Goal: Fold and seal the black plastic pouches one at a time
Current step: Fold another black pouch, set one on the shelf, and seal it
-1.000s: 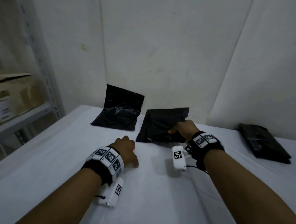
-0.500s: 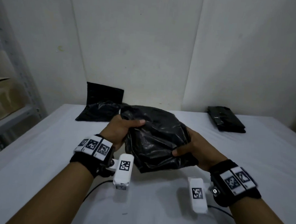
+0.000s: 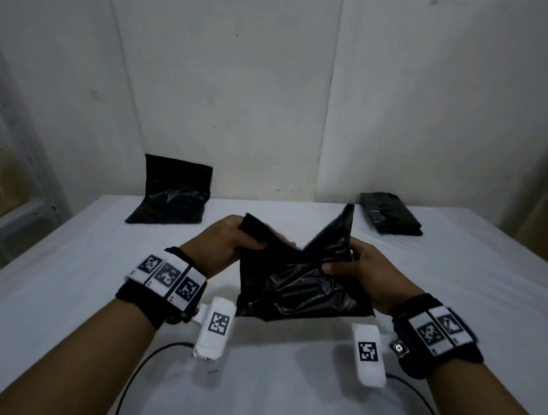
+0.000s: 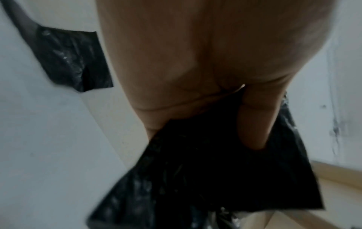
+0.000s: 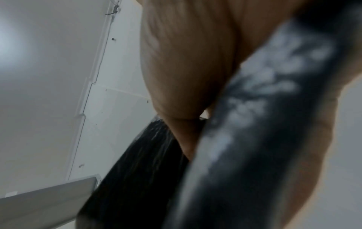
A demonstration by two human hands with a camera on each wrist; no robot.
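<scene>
A crumpled black plastic pouch (image 3: 297, 288) stands on the white table (image 3: 72, 276) in front of me, its lower part bulging, its top edge pulled up into two corners. My left hand (image 3: 229, 246) grips the top left corner, thumb over the plastic. My right hand (image 3: 355, 268) pinches the right side below the raised right corner. In the left wrist view the pouch (image 4: 205, 178) hangs from the left hand's fingers (image 4: 252, 124). In the right wrist view a blurred strip of the pouch (image 5: 254, 124) runs across the palm.
Another black pouch (image 3: 173, 195) leans against the back wall at the left. A flat stack of folded black pouches (image 3: 389, 216) lies at the back right. A metal shelf with a cardboard box (image 3: 0, 186) stands to the left. Cables trail from both wrist cameras.
My right hand pulled the pouch from the back toward me, my left hand joined it, and both hands now lift its top corners apart. The head view swung right.
</scene>
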